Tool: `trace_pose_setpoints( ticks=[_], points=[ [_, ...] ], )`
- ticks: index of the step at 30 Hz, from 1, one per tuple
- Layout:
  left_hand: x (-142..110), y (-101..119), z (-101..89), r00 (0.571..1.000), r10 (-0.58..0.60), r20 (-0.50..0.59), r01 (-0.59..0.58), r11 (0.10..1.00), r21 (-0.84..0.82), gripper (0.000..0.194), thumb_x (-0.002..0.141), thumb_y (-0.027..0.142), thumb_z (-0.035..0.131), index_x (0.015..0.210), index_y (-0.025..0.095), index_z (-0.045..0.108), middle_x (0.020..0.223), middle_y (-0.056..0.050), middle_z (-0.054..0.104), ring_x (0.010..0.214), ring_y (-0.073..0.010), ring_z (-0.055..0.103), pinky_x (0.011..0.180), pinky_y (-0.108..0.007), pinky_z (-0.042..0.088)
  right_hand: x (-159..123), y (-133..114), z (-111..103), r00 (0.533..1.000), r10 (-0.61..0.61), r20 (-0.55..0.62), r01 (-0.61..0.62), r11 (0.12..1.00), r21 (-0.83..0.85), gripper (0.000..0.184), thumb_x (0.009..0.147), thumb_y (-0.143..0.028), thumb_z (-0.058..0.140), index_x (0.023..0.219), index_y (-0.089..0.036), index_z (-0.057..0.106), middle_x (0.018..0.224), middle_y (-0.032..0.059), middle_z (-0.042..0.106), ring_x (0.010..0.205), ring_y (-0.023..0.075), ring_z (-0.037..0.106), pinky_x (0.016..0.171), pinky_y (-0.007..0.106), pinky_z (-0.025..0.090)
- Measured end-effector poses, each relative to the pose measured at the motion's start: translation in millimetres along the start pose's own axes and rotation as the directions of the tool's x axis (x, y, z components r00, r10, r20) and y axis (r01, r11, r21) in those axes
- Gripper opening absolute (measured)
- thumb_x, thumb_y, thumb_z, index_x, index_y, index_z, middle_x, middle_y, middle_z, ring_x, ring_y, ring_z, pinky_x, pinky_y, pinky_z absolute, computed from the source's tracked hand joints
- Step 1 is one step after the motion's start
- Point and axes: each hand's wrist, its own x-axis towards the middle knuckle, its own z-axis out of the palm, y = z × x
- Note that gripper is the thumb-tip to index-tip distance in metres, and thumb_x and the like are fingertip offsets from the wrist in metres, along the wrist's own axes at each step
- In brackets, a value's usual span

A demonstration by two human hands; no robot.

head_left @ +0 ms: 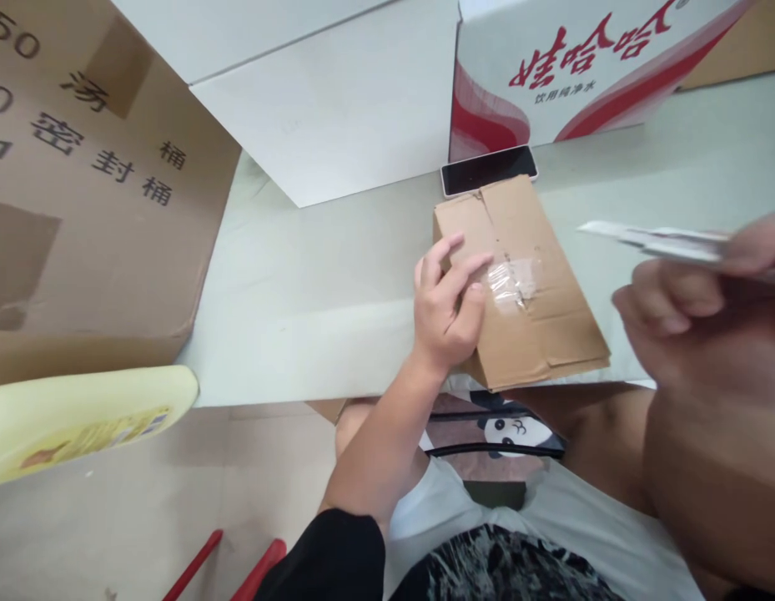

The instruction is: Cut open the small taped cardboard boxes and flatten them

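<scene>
A small brown cardboard box lies on the table close to its front edge, with a strip of clear tape across its middle seam. My left hand rests on the box's left side, its fingers spread and slightly bent, touching the top near the tape. To the right of the box, in the air and apart from it, my right hand is closed around a utility knife. The blade points left toward the box, and motion blurs the hand a little.
A black-screened phone lies just behind the box. White cartons and a red-and-white water carton stand at the back. On the left are a large cardboard carton and a pale yellow bottle. Red legs show below.
</scene>
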Motion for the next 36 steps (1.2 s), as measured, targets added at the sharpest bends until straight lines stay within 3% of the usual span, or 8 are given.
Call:
trace_pose_setpoints(
  ticks=[3,5,7,10,14,23,31,36],
  points=[
    [-1.2,4.2,3.3,1.000,-0.002,0.014,0.002,1.000,-0.026,0.046,0.106,0.048,0.035,0.123,0.021,0.068,0.146,-0.016,0.054,0.143,-0.0295,0.049,0.121,-0.048,0.038,-10.4,-2.7,16.4,0.990,0.117,0.079,-0.131,0.968,0.212,0.023,0.078,-0.048,0.073,0.085,-0.028,0.063,0.060,-0.0004,0.063,0.044,0.0175,0.054,0.037,0.030,0.034],
    [-1.4,5.1,5.7,1.000,-0.010,0.022,0.010,1.000,-0.026,0.047,0.105,0.049,0.035,0.123,0.021,0.068,0.146,-0.016,0.054,0.142,-0.0295,0.050,0.121,-0.048,0.039,-15.6,-0.6,20.4,0.987,0.127,0.097,-0.137,0.985,0.105,0.019,0.078,-0.038,0.070,0.093,-0.027,0.066,0.077,0.0026,0.073,0.056,0.0184,0.063,0.045,0.032,0.043],
    [-0.9,5.0,7.6,1.000,-0.009,0.029,0.009,1.000,-0.012,0.048,0.105,0.051,0.034,0.122,0.022,0.068,0.145,-0.015,0.055,0.141,-0.0291,0.051,0.121,-0.048,0.039,-18.7,0.8,19.6,0.995,0.084,0.055,-0.075,0.986,-0.149,0.013,0.076,-0.032,0.069,0.087,-0.027,0.066,0.076,0.0009,0.071,0.059,0.0166,0.062,0.053,0.032,0.046],
    [0.1,4.7,9.1,1.000,-0.001,0.020,0.001,1.000,0.011,0.050,0.105,0.052,0.032,0.121,0.022,0.068,0.146,-0.015,0.056,0.140,-0.0288,0.051,0.121,-0.048,0.039,-21.2,-2.6,17.9,0.998,0.044,0.051,-0.014,0.876,-0.482,0.008,0.076,-0.033,0.067,0.076,-0.026,0.063,0.062,-0.0022,0.063,0.051,0.0148,0.055,0.051,0.031,0.043],
    [0.1,4.6,8.4,1.000,0.023,0.017,-0.023,0.999,0.044,0.051,0.106,0.051,0.031,0.122,0.021,0.069,0.146,-0.015,0.056,0.140,-0.0281,0.051,0.120,-0.047,0.039,-23.8,-7.8,22.0,1.000,0.018,0.012,-0.006,0.770,-0.638,0.011,0.080,-0.037,0.062,0.081,-0.026,0.065,0.066,-0.0010,0.066,0.056,0.0159,0.059,0.059,0.033,0.048],
    [-1.0,3.6,7.1,0.999,0.034,0.029,-0.035,0.999,0.042,0.049,0.106,0.049,0.034,0.123,0.020,0.068,0.148,-0.015,0.056,0.140,-0.0265,0.051,0.121,-0.046,0.039,-19.0,4.0,23.6,1.000,-0.019,0.002,0.015,0.745,-0.667,0.014,0.076,-0.039,0.063,0.078,-0.028,0.071,0.064,-0.0035,0.070,0.055,0.0141,0.063,0.058,0.028,0.047],
    [-1.2,1.4,6.4,0.997,0.050,0.058,-0.055,0.995,0.084,0.051,0.107,0.051,0.030,0.124,0.020,0.067,0.148,-0.015,0.055,0.142,-0.0267,0.052,0.120,-0.047,0.040,-11.7,1.1,24.5,0.995,0.089,0.044,-0.034,0.726,-0.687,0.019,0.073,-0.043,0.061,0.076,-0.027,0.069,0.069,-0.0007,0.072,0.058,0.0160,0.065,0.061,0.031,0.049],
    [-1.2,3.4,6.0,0.998,0.036,0.053,-0.039,0.998,0.053,0.049,0.107,0.048,0.032,0.124,0.020,0.068,0.148,-0.015,0.056,0.142,-0.0270,0.050,0.121,-0.047,0.039,-14.2,0.3,22.7,0.998,0.061,-0.031,-0.067,0.750,-0.659,0.021,0.071,-0.044,0.058,0.075,-0.026,0.068,0.070,0.0017,0.073,0.061,0.0182,0.066,0.061,0.033,0.050]
  ],
)
